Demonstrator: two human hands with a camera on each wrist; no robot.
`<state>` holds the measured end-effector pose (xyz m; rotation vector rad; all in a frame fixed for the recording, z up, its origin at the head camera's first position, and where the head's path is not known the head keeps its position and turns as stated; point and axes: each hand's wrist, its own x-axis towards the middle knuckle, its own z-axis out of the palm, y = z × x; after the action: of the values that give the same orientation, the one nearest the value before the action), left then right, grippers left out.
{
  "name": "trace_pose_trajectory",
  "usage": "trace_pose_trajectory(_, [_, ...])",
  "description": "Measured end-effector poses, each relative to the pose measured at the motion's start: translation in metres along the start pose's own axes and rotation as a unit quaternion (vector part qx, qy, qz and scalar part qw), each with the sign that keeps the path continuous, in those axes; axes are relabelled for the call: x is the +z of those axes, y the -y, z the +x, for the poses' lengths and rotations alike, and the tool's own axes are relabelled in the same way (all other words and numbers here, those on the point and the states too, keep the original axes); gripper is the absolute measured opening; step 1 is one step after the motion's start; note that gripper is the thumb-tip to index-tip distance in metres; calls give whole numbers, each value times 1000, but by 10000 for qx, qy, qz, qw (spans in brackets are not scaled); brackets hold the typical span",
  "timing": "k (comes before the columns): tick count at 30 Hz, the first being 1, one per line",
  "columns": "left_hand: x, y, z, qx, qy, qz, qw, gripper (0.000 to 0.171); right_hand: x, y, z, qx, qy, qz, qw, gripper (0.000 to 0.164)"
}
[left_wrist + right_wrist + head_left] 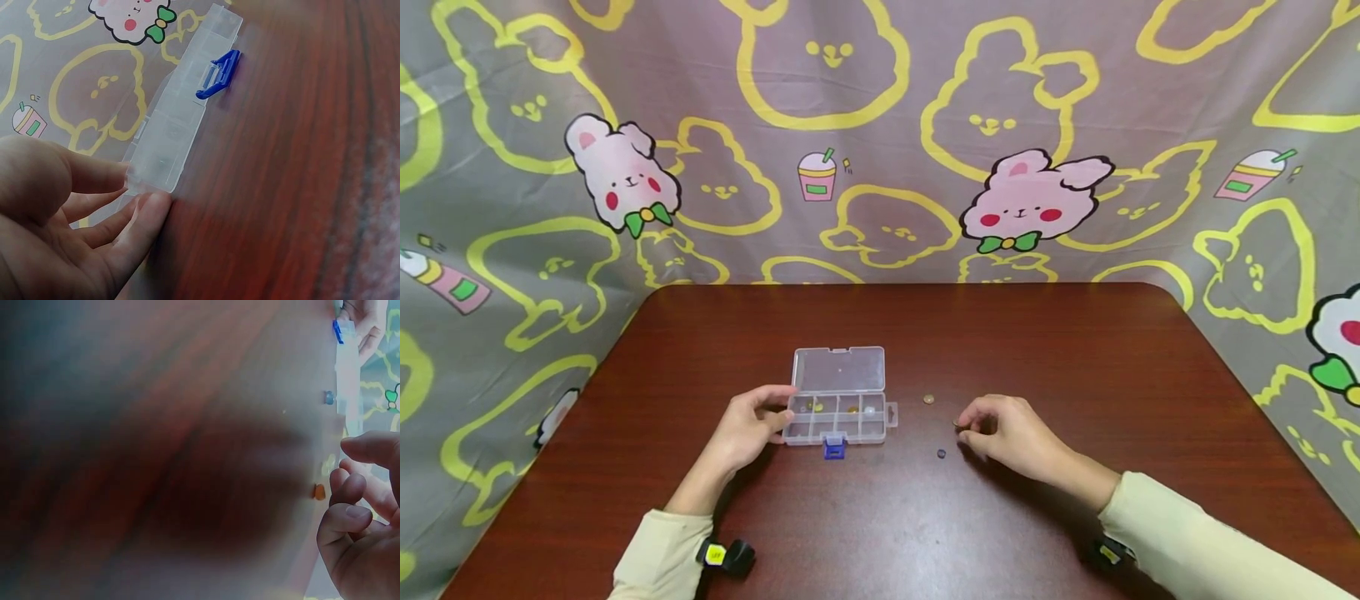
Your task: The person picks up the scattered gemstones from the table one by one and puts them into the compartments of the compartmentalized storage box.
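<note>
Item 1: box point(808, 439), clear plastic, w/ divided comps., sitting approx. mid-table on dark red-brown table point(1075, 333). Lid point(839, 371) lying back on far side; blue latch point(834, 448) sticking out at front edge, undone; hang tab point(892, 414) jutting from R end.

Item 2: contents, back row: yellow pc. point(818, 408), orange pc. point(853, 410), whitish pc. point(870, 411), each resting low.

Item 3: loose small pcs., R of box: tan pc. point(928, 399) lying flat; dark-blue pc. point(942, 453) lying nearer the person; small dark pc. point(957, 424) showing at R fingertips.

Item 4: L hand point(745, 433), gripping box's L end, thumb & fingers closing on the wall.

Item 5: R hand point(1015, 437), curving thumb & fingers toward each other, gap showing betw. them; can't tell if small dark pc. is being pinched or just touched.

Risks (judgement): small dark pc. is offering little edge, so may slip or skid off if fingertips are meeting unevenly. Dark-blue pc. is lying near R hand; a low sweep could knock it away. Box is looking light: L hand pulling or lifting its end could tip it, mixing contents over low dividers. Lid, being hinged & unsecured, may swing over if bumped.
</note>
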<state>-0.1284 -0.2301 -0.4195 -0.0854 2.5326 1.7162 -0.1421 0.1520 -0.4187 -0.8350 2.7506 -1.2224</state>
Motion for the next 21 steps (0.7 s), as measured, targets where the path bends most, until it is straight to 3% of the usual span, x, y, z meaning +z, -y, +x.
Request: trace_pose_trajectory(21, [0, -1, -1, -64, 21, -28, 10000, 36, -13, -15, -13, 316, -133, -50, 9994, 19])
